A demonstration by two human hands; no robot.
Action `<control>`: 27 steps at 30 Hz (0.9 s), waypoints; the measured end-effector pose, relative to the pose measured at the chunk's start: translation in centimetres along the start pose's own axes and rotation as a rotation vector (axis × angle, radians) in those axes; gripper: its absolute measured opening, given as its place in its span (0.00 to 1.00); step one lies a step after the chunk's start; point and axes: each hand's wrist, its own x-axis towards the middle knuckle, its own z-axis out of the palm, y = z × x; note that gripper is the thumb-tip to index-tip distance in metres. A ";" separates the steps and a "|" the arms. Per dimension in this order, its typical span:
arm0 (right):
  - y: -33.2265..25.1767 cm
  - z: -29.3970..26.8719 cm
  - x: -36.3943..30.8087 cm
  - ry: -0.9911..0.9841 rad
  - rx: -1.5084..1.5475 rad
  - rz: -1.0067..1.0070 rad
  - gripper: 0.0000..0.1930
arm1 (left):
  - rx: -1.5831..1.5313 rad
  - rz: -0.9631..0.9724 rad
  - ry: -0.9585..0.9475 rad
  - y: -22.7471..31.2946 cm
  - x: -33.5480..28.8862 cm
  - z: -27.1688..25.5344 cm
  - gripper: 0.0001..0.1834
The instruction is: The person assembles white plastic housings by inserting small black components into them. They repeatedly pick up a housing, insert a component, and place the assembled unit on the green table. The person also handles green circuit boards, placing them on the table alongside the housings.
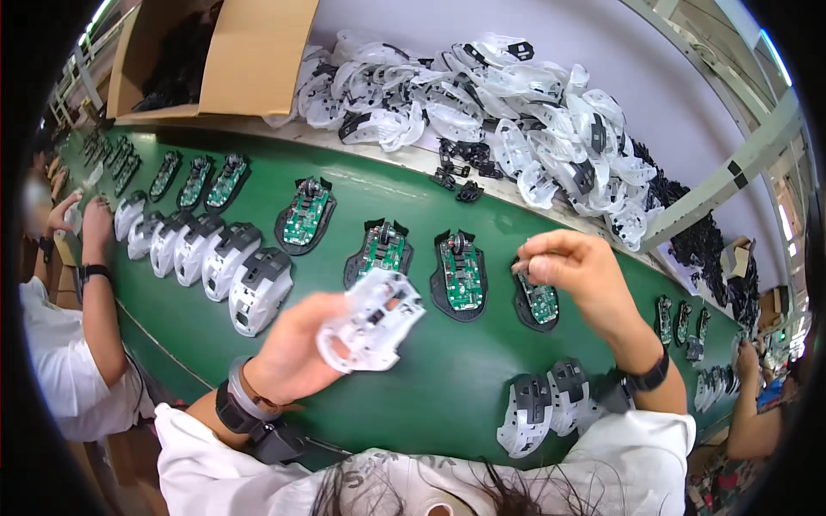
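Nearest, the white shirt (404, 482) bore dark printed lettering, upside down and partly under strands of hair. The near edge of the green table (430, 396) curved past it. By the right forearm, white-and-black mouse shells (527, 413) sat close together, narrowing the room on that side; green surface lay between them and the left hand (297, 348).

The left hand was curled round one side of a white shell (376, 322), holding it tilted above the table, its upper edge overlapping the lower end of a circuit-board base (379, 249). The right hand (572, 267) had its fingertips drawn close together over the top of the rightmost base (540, 301); whether they pinched something small could not be told. Between those two bases stood a third base (460, 271), with narrow green gaps either side; a fourth base (305, 215) lay farther left.

Beyond the left hand, a slanting row of six shells (258, 292) ran toward a co-worker's arm (101, 301). At the far edge, a pale ledge (370, 156) carried small black parts (465, 159) and heaped white shells (482, 95), beside an open cardboard box (254, 60).
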 end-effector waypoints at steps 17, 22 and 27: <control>0.0 9.3 -0.5 -0.062 -0.782 -0.940 0.12 | 0.112 0.107 0.077 -1.3 0.4 1.6 0.29; 0.1 10.1 0.5 -0.028 -0.843 -0.949 0.14 | 0.448 0.348 0.186 -1.9 0.5 2.0 0.29; 0.5 10.4 0.4 -0.094 -0.912 -1.046 0.13 | 0.586 0.469 0.273 -2.4 0.4 2.3 0.25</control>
